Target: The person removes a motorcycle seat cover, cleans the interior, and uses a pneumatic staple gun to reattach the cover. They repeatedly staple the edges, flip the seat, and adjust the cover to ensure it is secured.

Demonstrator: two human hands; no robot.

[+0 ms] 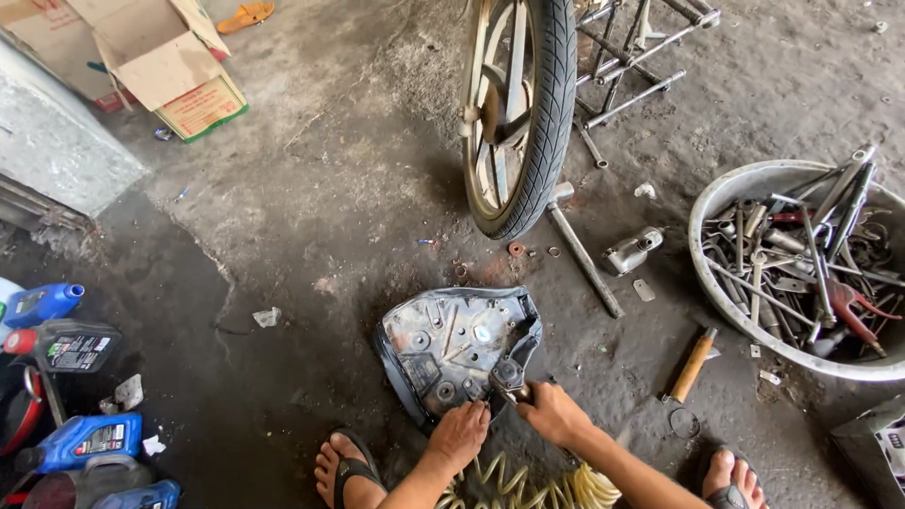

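Pressing down, left hand (459, 432) lies flat, fingers spread on the upturned motorcycle seat base (455, 347) on the floor (311, 188). Right hand (554, 413) curls its fingers closed around a small tool (509, 375) at the base's near edge.

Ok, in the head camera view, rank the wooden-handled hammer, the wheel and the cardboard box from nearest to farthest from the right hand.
From the right hand:
1. Wooden-handled hammer, lying on the floor just to its right.
2. Wheel, upright, farther up the view and slightly left.
3. Cardboard box, far off in the top left corner.
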